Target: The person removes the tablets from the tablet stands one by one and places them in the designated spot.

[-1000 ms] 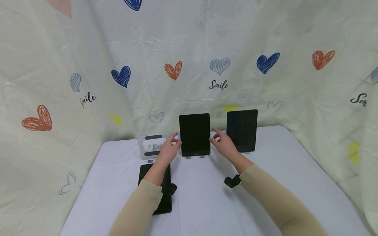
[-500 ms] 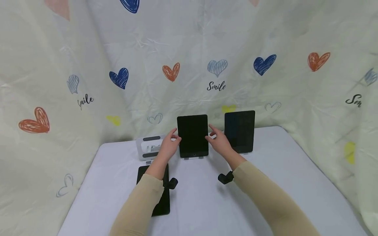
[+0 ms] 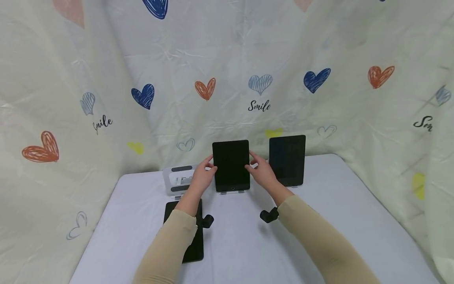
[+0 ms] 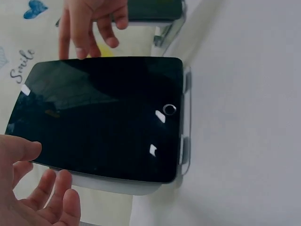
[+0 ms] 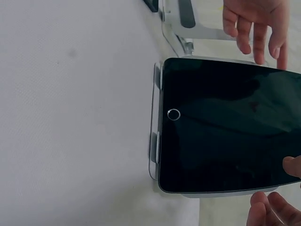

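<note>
In the head view, a black tablet stands upright, leaning back on a light stand whose front lip and clips show below it. My left hand holds its left edge and my right hand its right edge, both in the upper half. The left wrist view shows the left thumb over the front of the glass, the other fingers beyond the edge. Likewise, the right thumb lies on the screen in the right wrist view. The index fingers are partly hidden.
Right of it, a second tablet stands propped up. On the left is a light stand with dark pads and no tablet on it. A third tablet lies flat under the left forearm. A heart-print curtain hangs behind the white table.
Both hands have closed in on the tablet's side edges, the right one moving left. The head view has shifted slightly. The tablet stays on its stand.
</note>
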The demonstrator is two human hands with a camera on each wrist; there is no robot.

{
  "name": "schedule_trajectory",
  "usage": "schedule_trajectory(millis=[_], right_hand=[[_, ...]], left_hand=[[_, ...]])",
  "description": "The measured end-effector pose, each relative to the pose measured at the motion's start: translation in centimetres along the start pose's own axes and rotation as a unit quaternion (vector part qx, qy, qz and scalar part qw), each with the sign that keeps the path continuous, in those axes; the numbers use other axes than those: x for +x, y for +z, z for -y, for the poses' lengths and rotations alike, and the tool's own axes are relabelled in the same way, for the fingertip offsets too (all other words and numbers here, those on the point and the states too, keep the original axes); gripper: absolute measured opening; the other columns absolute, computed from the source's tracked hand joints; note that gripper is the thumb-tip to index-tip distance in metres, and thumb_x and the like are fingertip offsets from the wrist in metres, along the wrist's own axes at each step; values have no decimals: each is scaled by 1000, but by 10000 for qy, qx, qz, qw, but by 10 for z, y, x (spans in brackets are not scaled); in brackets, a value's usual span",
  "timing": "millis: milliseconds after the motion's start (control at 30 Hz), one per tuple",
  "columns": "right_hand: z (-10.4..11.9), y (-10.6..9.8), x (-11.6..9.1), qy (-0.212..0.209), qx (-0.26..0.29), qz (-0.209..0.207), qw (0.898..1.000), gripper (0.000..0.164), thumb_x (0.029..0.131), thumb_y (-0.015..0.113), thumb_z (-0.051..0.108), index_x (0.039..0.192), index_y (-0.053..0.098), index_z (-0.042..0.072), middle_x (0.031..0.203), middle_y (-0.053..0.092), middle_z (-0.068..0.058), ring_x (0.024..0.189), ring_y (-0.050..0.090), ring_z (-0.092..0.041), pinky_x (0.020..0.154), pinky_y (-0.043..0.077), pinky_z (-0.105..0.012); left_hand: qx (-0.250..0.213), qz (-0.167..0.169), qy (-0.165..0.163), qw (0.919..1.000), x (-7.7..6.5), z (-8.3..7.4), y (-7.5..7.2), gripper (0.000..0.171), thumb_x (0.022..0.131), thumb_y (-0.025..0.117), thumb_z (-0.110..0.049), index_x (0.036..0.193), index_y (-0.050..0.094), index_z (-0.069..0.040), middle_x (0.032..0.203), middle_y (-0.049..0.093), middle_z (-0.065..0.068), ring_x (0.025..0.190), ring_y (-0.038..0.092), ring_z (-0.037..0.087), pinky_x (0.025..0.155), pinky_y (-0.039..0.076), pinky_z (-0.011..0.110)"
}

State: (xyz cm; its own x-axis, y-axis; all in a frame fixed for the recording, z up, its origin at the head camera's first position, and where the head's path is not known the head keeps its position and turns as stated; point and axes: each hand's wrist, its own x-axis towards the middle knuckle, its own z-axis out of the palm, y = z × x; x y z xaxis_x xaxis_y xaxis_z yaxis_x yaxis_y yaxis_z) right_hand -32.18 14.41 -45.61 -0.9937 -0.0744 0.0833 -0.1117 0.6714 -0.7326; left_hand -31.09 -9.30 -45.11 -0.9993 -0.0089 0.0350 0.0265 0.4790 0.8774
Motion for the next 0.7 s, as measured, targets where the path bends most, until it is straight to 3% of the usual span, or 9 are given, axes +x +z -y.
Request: schedule_trajectory(millis=[233, 500, 700], right_hand=[[-7, 4, 1, -144, -498, -90, 9986, 69, 100, 61, 28, 159, 25, 26, 121, 57, -8, 88, 58, -21, 69, 48, -36], [-9, 5, -6, -447, -498, -337, 9972, 68, 99, 62, 25, 158, 27, 27, 115, 58, -7, 84, 58, -20, 66, 48, -35], [-11, 8, -11, -604, -435, -422, 9963, 69, 99, 62, 21, 158, 26, 25, 113, 60, -7, 90, 59, -21, 72, 49, -37]], left_hand=[[409, -244, 229, 9986, -2, 4, 5, 58, 98, 62, -21, 152, 42, -28, 116, 58, 6, 92, 59, 21, 74, 50, 36], [504, -501, 442, 9965, -4, 11, 8, 57, 98, 63, -17, 150, 45, -30, 113, 58, 3, 92, 57, 19, 73, 50, 34], [804, -711, 854, 9905, -5, 20, 8, 55, 98, 64, -17, 149, 46, -29, 116, 61, 3, 97, 61, 20, 77, 53, 35]])
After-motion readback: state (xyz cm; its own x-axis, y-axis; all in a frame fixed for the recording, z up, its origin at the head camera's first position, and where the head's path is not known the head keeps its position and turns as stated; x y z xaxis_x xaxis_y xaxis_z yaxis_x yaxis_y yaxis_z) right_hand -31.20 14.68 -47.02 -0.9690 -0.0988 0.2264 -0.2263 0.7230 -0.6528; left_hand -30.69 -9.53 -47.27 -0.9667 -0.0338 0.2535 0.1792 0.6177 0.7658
